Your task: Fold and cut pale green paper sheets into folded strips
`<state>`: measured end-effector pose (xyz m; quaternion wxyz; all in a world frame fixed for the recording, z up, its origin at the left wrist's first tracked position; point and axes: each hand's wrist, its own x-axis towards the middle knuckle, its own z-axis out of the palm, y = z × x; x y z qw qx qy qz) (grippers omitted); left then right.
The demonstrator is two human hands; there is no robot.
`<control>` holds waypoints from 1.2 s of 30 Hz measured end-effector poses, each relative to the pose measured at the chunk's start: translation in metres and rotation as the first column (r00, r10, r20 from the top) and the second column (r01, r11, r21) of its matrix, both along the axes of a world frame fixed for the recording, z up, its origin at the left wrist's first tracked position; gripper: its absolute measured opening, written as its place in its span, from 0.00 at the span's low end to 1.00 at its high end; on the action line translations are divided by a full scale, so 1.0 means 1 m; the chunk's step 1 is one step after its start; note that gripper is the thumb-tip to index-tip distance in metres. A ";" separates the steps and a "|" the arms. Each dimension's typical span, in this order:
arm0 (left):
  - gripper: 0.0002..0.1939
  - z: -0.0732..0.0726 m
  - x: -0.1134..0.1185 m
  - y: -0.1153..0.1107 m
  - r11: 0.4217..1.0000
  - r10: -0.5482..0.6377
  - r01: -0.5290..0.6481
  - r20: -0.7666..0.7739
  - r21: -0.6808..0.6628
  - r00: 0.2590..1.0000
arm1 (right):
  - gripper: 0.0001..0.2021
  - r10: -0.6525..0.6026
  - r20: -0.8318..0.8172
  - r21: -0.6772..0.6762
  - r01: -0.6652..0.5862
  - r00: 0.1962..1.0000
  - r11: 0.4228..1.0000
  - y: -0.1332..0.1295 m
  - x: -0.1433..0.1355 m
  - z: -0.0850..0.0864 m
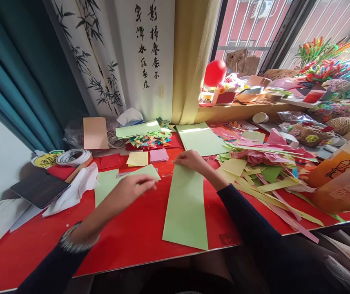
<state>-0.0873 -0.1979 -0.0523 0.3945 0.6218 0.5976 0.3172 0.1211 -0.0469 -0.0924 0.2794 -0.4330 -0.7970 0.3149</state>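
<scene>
A long strip of light green paper (185,208) lies in front of me on the red table, its near end close to the table's front edge. My right hand (190,160) pinches the far end of this strip between thumb and fingers. My left hand (132,188) hovers to the left with its fingers loosely apart and slightly blurred; nothing shows in it. Beneath and behind that hand lie more pieces of green paper (104,183), partly hidden by it. Just beyond are a stack of yellow paper squares (137,159) and a pink stack (159,154).
Paper strips and scraps (266,175) are heaped at the right, beside orange printed bags (343,171). Green sheets (201,139) and a pile of small folded pieces (150,139) are at the back. A black tablet-like slab (40,190) and white cable (74,157) lie left.
</scene>
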 end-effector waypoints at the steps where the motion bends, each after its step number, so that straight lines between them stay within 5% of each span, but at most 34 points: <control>1: 0.08 -0.002 0.005 0.023 0.997 0.037 -0.038 0.013 0.071 0.999 | 0.14 0.008 -0.018 -0.010 -0.008 1.000 1.000 -0.002 -0.001 0.000; 4: 0.10 -0.014 0.024 0.077 0.994 -0.004 -0.004 0.069 0.113 0.998 | 0.16 -0.011 -0.076 -0.024 0.010 0.997 1.000 -0.005 -0.001 0.002; 8: 0.14 -0.029 0.045 0.103 0.991 -0.051 0.033 0.138 0.129 0.989 | 0.17 -0.067 -0.141 -0.035 0.062 0.988 0.997 -0.005 0.003 0.001; 23: 0.12 -0.040 0.065 0.098 0.958 0.079 -0.137 0.224 0.252 0.971 | 0.11 -0.116 -0.060 0.215 0.127 0.991 0.968 -0.013 0.001 0.009; 36: 0.09 -0.036 0.067 0.086 0.972 0.041 -0.103 0.281 0.212 0.959 | 0.11 -0.206 0.089 0.401 0.154 0.975 0.903 -0.018 -0.002 0.006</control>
